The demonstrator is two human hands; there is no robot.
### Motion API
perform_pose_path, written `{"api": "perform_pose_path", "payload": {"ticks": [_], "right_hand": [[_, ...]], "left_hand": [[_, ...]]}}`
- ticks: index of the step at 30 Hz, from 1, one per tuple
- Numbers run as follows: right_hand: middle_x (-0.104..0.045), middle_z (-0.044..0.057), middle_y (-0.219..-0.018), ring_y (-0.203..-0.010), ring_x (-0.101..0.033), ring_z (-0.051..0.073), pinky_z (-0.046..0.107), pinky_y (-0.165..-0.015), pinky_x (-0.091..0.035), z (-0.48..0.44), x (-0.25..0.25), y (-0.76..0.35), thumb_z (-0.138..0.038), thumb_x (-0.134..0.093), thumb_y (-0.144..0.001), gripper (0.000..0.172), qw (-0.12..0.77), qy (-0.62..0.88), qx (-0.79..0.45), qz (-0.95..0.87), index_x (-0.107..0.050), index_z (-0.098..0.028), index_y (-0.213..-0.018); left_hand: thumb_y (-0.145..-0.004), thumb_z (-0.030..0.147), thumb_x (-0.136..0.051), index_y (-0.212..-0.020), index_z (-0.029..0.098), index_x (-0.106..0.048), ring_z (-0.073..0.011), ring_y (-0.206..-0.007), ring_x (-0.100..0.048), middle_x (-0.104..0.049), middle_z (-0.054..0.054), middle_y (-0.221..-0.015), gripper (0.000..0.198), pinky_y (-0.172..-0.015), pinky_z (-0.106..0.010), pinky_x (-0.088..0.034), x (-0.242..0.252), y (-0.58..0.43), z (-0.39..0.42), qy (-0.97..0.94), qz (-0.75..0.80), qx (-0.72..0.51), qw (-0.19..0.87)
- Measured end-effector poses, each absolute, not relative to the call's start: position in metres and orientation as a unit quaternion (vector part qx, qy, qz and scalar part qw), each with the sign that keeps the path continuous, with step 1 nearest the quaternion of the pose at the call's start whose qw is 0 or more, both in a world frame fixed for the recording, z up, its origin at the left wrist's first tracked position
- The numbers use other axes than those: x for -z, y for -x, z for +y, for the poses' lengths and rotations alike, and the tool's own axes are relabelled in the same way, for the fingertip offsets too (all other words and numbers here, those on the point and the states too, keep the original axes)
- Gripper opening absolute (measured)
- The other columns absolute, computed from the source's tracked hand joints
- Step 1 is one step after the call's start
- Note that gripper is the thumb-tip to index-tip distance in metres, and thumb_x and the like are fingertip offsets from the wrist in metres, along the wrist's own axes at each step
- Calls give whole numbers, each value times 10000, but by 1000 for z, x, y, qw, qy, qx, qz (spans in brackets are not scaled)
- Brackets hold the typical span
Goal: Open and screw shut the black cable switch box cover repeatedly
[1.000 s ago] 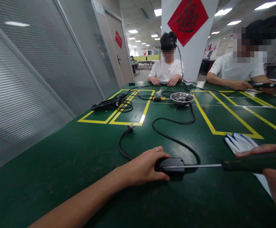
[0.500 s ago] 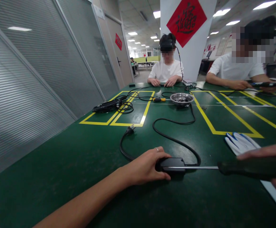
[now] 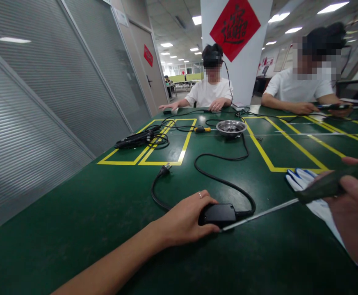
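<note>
My left hand (image 3: 189, 217) is closed round the left end of a black power adapter (image 3: 223, 214) lying on the green table, thumb on the near side and fingers on the far side. A cable runs from each end of the adapter, and a two-pin plug (image 3: 165, 169) lies beyond the hand. At the right, my right hand (image 3: 355, 213) grips the dark handle of an electric screwdriver or similar driver tool (image 3: 332, 184). Its long thin metal shaft (image 3: 267, 211) slants down leftward, the tip close to my left thumb and the adapter's near edge.
White gloves with blue edging (image 3: 308, 188) lie partly behind my right hand. Farther off are a metal bowl (image 3: 231, 128) holding small dark parts, a yellow-handled screwdriver (image 3: 202, 129), and a black cable bundle (image 3: 138, 138). Two people (image 3: 212, 88) sit across the table (image 3: 83, 213).
The driver's handle has risen and its shaft has tilted, the tip moving from over the adapter to its near edge. My left hand keeps its hold. Across the table, a person's arm has stretched sideways.
</note>
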State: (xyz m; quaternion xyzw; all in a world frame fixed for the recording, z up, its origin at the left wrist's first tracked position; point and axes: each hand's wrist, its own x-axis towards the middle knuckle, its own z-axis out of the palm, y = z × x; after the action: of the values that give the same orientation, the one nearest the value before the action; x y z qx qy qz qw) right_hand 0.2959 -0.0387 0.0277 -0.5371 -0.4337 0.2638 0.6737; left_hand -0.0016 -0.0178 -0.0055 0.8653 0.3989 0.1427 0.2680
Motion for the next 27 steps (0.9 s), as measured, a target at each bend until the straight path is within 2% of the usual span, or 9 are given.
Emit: {"api": "perform_pose_path", "payload": {"ticks": [2, 5, 7, 9, 12, 16, 20, 22, 27], "right_hand": [[-600, 73, -1002, -809, -599, 187, 397, -737, -528, -25, -26, -304, -412, -557, -824, 257, 677, 533, -321, -393, -590, -259, -1028], [-601, 60, -812, -636, -563, 167, 327, -551, -512, -13, -14, -315, -498, -586, -787, 326, 604, 588, -418, -339, -626, -207, -929], [-612, 60, -776, -593, -545, 159, 295, -474, -475, -11, -2, -316, -529, -616, -755, 368, 552, 620, -455, -321, -643, -187, -888], [-630, 66, -780, -589, -543, 158, 285, -455, -457, -9, 12, -315, -534, -626, -747, 381, 520, 634, -462, -338, -652, -178, -880], [-634, 56, -737, -589, -557, 175, 304, -473, -457, -6, 30, -315, -538, -602, -762, 431, 484, 648, -451, -376, -649, -182, -1000], [-632, 50, -668, -584, -588, 217, 354, -511, -466, -4, 40, -316, -539, -522, -801, 543, 391, 695, -350, -492, -608, -171, -1191], [-679, 114, -1013, -878, -644, 277, 430, -745, -507, -6, 43, -313, -508, -467, -838, 537, 305, 679, -158, -649, -584, -197, -1259], [-651, 130, -1092, -930, -634, 280, 443, -804, -497, -7, 47, -311, -491, -457, -850, 541, 269, 662, -98, -692, -565, -181, -1280], [-612, 149, -1062, -875, -632, 270, 422, -747, -508, -9, 55, -310, -471, -412, -880, 534, 198, 658, -17, -726, -540, -155, -1291]], "left_hand": [[-794, 462, -700, -1220, 202, -514, -264, -1032, -525, -550, -89, -1155, 532, -931, -398, -411, 10, -3, -22, -874, 401, -151, 230], [-838, 469, -640, -1221, 212, -504, -262, -1020, -526, -553, -87, -1149, 481, -919, -401, -420, 10, -5, -23, -880, 410, -147, 189], [-854, 430, -617, -1179, 212, -522, -253, -987, -534, -558, -80, -1113, 402, -894, -389, -432, 4, 0, -19, -875, 435, -146, 154], [-852, 413, -602, -1140, 204, -535, -254, -954, -541, -562, -82, -1074, 362, -875, -390, -435, -4, 11, -11, -861, 473, -153, 106], [-856, 412, -571, -1123, 194, -540, -262, -941, -548, -571, -88, -1038, 346, -861, -398, -433, -11, 33, 6, -836, 524, -160, 45], [-839, 440, -572, -1093, 168, -572, -297, -978, -551, -589, -114, -1043, 372, -886, -422, -418, -3, 62, 29, -806, 576, -132, 18], [-853, 502, -529, -1071, 160, -618, -304, -951, -575, -603, -123, -1037, 416, -832, -415, -454, 9, 82, 44, -793, 597, -109, 54], [-857, 529, -517, -1076, 171, -620, -291, -950, -585, -606, -111, -1043, 433, -821, -392, -468, 13, 87, 48, -793, 596, -110, 67], [-865, 493, -513, -1124, 142, -568, -298, -1030, -560, -583, -132, -1103, 440, -919, -414, -435, 19, 93, 54, -781, 606, -137, 69]]}}
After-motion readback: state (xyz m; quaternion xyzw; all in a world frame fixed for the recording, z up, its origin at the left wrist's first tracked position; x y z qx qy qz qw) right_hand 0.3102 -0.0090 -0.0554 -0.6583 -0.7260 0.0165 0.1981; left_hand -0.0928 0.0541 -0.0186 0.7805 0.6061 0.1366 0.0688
